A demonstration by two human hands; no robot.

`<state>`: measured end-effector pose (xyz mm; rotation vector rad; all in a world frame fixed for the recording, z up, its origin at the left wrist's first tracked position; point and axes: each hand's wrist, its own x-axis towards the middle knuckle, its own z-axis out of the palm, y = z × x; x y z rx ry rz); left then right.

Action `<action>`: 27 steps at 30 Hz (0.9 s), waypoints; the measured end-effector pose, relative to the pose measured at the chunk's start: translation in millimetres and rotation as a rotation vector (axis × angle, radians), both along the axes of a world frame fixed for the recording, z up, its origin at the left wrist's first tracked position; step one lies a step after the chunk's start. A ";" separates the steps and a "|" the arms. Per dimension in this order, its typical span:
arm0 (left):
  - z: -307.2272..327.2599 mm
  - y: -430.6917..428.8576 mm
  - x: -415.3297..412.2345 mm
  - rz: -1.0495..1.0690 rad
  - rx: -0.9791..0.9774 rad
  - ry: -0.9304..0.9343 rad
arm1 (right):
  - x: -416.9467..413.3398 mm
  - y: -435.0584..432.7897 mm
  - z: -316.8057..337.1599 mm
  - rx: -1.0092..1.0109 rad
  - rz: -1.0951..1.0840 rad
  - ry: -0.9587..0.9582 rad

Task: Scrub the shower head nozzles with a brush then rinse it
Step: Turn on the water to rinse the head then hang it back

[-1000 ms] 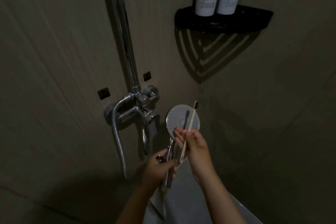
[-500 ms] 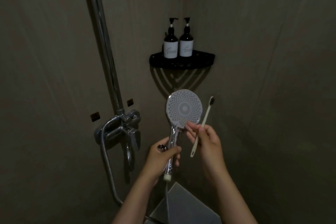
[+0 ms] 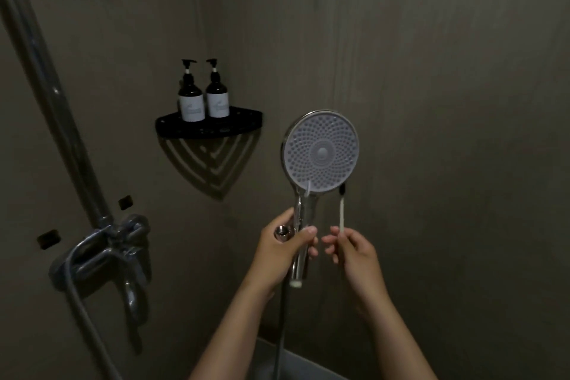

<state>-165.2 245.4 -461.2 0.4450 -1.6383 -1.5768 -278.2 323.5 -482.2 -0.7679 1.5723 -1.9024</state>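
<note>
The round chrome shower head [image 3: 320,153] stands upright in the middle of the view, its grey nozzle face turned toward me. My left hand [image 3: 282,251] grips its chrome handle, and the hose hangs down from the handle's end. My right hand [image 3: 354,251] pinches a white toothbrush [image 3: 341,214] by the handle, held upright just right of the shower handle. The brush's dark bristle end sits at the lower right rim of the nozzle face, partly hidden behind it.
A chrome mixer tap [image 3: 105,251] with a riser pipe [image 3: 46,86] is fixed to the wall at the left. A black corner shelf [image 3: 209,128] carries two dark pump bottles [image 3: 203,100]. Dim tiled walls close in at the back and right.
The view tilted up and the hands now appear nearer. The shower head rose and faces me squarely. The toothbrush moved from tilted beside the head to upright under its lower right rim.
</note>
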 end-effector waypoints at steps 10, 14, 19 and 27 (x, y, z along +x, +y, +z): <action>0.8 41.5 -82.2 -0.097 0.014 -0.053 | -66.1 47.2 1.0 0.027 -0.004 -0.009; -3.2 56.2 -115.9 -0.098 0.017 -0.108 | -95.8 61.9 3.9 -0.003 0.063 -0.076; -12.0 80.8 -143.0 -0.081 -0.006 -0.157 | -116.0 72.6 7.2 0.016 0.147 -0.047; -16.5 81.1 -140.0 -0.172 -0.044 -0.276 | -113.6 74.3 -2.4 0.019 0.112 -0.090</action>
